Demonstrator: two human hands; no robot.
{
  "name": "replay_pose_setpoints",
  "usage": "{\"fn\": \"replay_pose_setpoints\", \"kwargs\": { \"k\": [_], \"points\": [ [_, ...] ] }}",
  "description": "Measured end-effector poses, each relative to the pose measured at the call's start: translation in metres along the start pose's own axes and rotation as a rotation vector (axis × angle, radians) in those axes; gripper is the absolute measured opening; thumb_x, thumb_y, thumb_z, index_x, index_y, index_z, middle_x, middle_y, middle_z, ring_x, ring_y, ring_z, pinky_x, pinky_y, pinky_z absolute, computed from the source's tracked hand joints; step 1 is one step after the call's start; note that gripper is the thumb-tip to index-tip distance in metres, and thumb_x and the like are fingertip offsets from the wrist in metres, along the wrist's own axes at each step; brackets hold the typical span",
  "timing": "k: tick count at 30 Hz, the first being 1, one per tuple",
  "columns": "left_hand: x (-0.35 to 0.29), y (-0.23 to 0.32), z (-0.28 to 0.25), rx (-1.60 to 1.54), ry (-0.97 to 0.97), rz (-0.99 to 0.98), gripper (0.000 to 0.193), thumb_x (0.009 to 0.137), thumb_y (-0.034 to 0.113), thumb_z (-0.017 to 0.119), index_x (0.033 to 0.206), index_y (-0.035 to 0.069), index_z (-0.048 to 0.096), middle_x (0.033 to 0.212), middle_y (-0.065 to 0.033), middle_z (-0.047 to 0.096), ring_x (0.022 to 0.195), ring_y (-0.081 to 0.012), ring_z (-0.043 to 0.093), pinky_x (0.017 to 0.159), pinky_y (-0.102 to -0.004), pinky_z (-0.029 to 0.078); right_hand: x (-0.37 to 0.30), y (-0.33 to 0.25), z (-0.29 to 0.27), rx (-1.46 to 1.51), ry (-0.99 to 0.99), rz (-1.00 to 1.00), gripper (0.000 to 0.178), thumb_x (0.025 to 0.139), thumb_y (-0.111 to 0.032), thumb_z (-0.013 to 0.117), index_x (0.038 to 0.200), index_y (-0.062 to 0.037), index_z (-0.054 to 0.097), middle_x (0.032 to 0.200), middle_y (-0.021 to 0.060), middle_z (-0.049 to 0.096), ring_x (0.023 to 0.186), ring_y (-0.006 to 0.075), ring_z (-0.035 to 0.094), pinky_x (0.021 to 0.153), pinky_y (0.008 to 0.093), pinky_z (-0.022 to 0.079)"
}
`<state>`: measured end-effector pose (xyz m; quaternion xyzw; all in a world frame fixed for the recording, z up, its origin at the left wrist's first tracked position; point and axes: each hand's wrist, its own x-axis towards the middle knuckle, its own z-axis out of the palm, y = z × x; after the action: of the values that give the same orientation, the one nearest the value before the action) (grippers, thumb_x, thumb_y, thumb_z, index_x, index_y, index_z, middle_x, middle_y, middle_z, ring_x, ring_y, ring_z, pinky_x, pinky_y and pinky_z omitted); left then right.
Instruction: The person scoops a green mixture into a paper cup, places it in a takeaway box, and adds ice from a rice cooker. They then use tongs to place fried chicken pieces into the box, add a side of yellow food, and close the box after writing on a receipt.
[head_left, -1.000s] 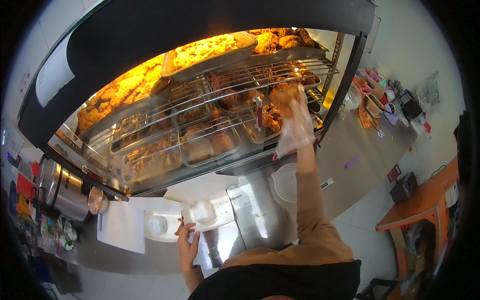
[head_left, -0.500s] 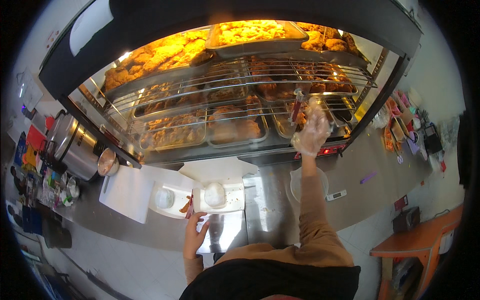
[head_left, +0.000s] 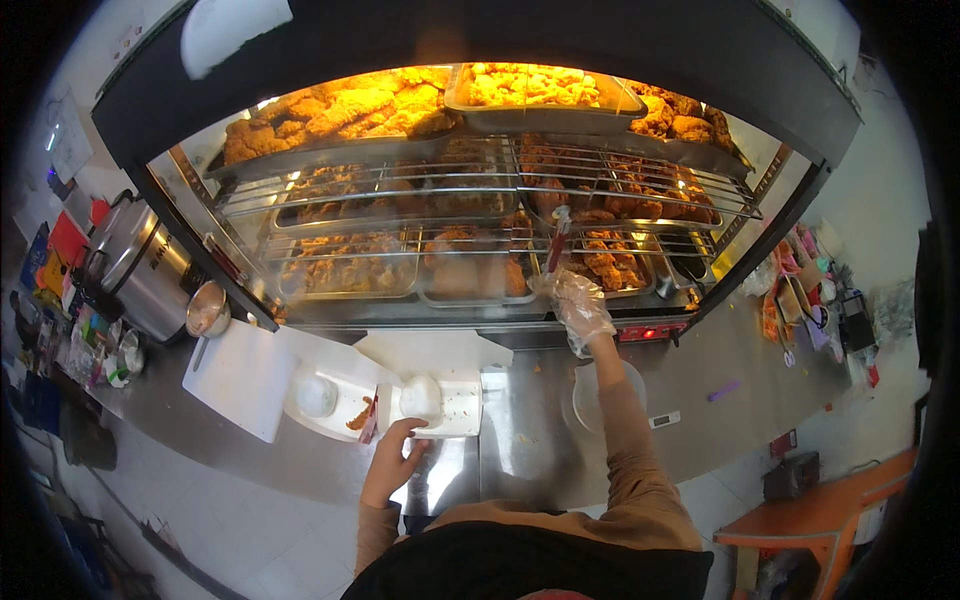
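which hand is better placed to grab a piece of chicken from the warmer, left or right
Probably the right hand: it wears a clear glove, holds tongs and reaches up to the trays of chicken. The left hand is bare, down at the white box.

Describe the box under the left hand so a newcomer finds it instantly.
Below the lit food warmer, on the steel counter, two white open boxes sit side by side. The left hand touches the right box, which holds one rice mound; the left box also holds fried food.
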<state>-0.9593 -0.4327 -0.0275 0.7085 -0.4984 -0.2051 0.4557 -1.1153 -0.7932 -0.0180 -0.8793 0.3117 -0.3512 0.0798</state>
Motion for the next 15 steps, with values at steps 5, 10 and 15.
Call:
{"fn": "replay_pose_setpoints", "kwargs": {
  "k": [5,10,15],
  "points": [
    [-0.001,0.007,-0.003,0.001,0.028,-0.041,0.027,0.077,0.009,0.059,0.103,0.004,0.053,0.099,-0.0132,0.055,0.086,-0.0263,0.053,0.076,-0.032,0.043,0.051,0.057,0.075,-0.067,-0.401,0.132,0.033,0.085,-0.028,0.038,0.096,-0.0043,0.058,0.096,0.0163,0.06,0.089,0.0305,0.056,0.076,0.0371,0.045],
    [-0.018,-0.006,-0.01,0.031,0.042,-0.134,0.027,0.076,0.008,0.061,0.102,0.004,0.054,0.098,-0.0096,0.057,0.086,-0.0226,0.054,0.076,-0.031,0.044,0.071,0.07,0.116,0.093,-0.433,0.468,0.031,0.086,-0.027,0.039,0.101,-0.0057,0.056,0.101,0.0138,0.058,0.093,0.0289,0.054,0.078,0.0349,0.044],
    [-0.026,-0.014,-0.003,0.007,0.093,-0.108,0.026,0.077,0.009,0.058,0.102,0.004,0.054,0.098,-0.0133,0.056,0.086,-0.0272,0.055,0.076,-0.0334,0.045,0.069,0.05,0.095,-0.138,-0.166,0.534,0.029,0.087,-0.024,0.039,0.106,-0.007,0.053,0.103,0.0094,0.057,0.095,0.0262,0.052,0.081,0.0318,0.042]
  ]
}}
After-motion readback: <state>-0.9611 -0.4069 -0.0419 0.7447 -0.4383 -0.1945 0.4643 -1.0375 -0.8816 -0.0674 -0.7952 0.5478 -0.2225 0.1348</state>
